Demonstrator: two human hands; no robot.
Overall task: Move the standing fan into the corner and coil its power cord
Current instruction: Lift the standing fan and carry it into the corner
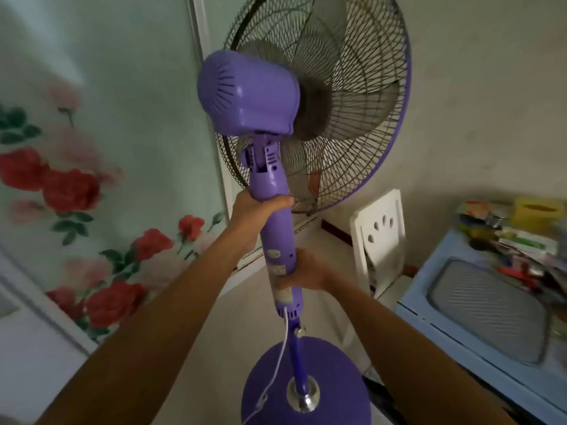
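Observation:
A purple standing fan (250, 93) stands right in front of me, its wire cage facing away toward the wall corner. My left hand (254, 210) grips the upper neck just under the motor housing. Lower down, my right hand (306, 271) wraps the control column. The round purple base (334, 378) sits below, over the pale floor; I cannot tell whether it touches. A thin white power cord (283, 351) leaves the column's lower end and hangs loose across the base toward the bottom edge of the view.
A sliding door with a rose pattern (101, 185) fills the left. A white plastic chair (380, 237) leans in the corner behind the fan. A light blue cabinet (454, 335) with a mesh cover and cluttered items stands at the right.

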